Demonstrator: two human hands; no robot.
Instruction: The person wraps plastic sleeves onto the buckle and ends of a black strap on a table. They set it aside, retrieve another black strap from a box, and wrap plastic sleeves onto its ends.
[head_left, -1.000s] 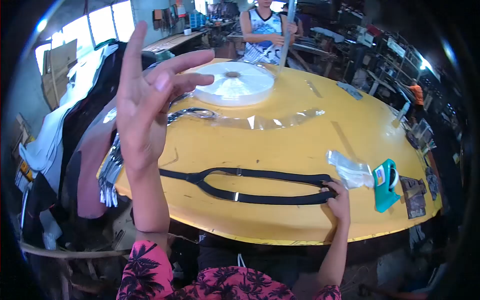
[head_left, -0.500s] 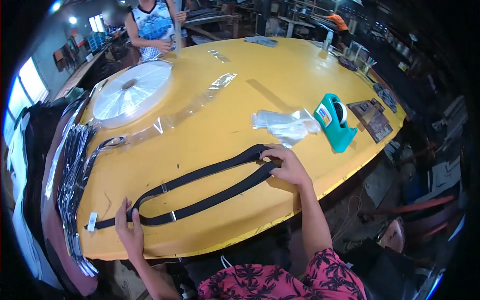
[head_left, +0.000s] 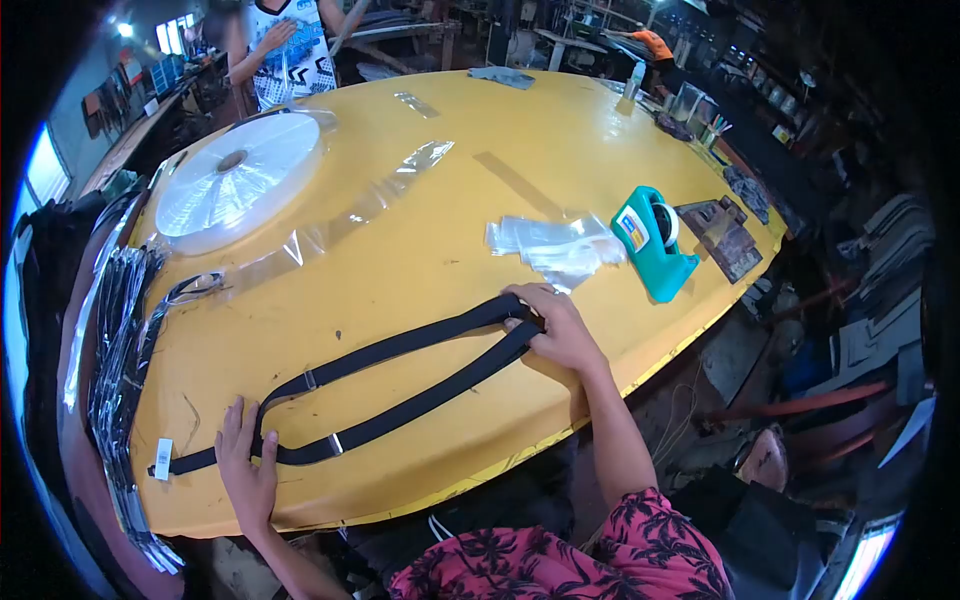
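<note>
A pair of black elastic suspenders [head_left: 400, 424] lies stretched in a long loop on the yellow table, with metal slide adjusters on both straps. My right hand [head_left: 562, 328] grips the loop's far end, fingers over the bend and thumb on the inner side. At the other end, where the straps meet, my left hand [head_left: 246, 472] holds the join between thumb and fingers. A short tail of strap sticks out left of that hand and carries a white tag [head_left: 163, 459].
The yellow table [head_left: 400, 290] bears a roll of clear plastic [head_left: 185, 205], plastic sleeves [head_left: 550, 248], a green tape dispenser [head_left: 655, 250] and a metal plate [head_left: 725, 240]. Packed straps [head_left: 115, 370] hang over the left edge. A person [head_left: 290, 50] stands across the table; another [head_left: 652, 42] works farther back.
The view has shifted slightly, moving the table's things leftward. My left hand's fingers have closed in around the join; my right hand keeps its hold. The person opposite has raised a hand.
</note>
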